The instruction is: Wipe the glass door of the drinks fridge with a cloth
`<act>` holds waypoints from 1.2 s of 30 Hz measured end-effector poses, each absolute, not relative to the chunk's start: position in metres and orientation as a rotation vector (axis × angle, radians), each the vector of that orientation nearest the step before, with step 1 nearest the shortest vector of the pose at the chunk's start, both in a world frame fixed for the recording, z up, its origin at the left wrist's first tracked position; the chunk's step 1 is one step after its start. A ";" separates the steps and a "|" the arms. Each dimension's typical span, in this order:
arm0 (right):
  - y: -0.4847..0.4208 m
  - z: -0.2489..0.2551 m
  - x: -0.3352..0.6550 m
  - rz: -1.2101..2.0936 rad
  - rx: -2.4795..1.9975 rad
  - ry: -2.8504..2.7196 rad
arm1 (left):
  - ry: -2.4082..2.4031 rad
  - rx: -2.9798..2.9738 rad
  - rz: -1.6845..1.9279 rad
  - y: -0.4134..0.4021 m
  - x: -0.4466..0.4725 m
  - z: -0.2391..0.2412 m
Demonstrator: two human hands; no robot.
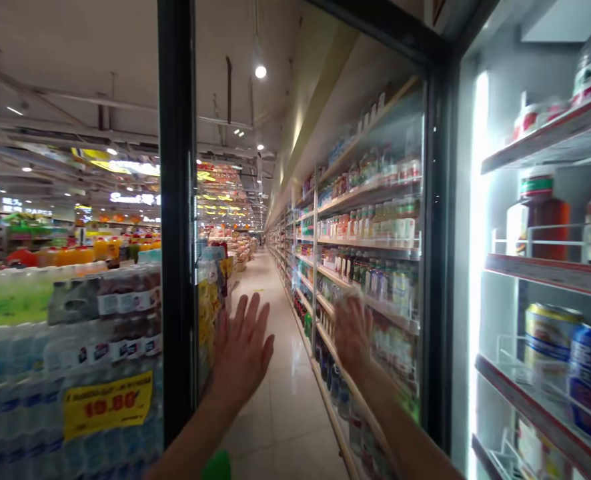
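Observation:
A glass cooler door with a black frame stands swung open in front of me. My left hand is raised at the glass, palm forward, its fingers stretched and spread with nothing in them. Farther right, my right hand is also up at the glass, fingers upward. Motion blurs it, and a pale patch shows about its fingertips. Whether that is a thin cloth or only a smear of light, I cannot tell. Whether either palm touches the pane is not clear.
At right, the lit cooler has wire-railed shelves with bottles and cans. Left of the door are stacked packs of water bottles with a yellow price sign. Through the glass run a tiled aisle and long drink shelves.

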State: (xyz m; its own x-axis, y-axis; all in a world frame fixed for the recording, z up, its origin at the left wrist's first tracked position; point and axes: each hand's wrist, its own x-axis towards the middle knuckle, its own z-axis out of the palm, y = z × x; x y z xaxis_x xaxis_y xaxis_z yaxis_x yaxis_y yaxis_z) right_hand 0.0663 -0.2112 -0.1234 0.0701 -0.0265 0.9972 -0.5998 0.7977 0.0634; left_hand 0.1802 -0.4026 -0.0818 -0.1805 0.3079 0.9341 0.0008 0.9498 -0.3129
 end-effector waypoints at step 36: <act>-0.189 -0.174 0.054 0.709 0.256 -1.572 | -1.796 -0.059 0.309 -0.394 0.160 -0.184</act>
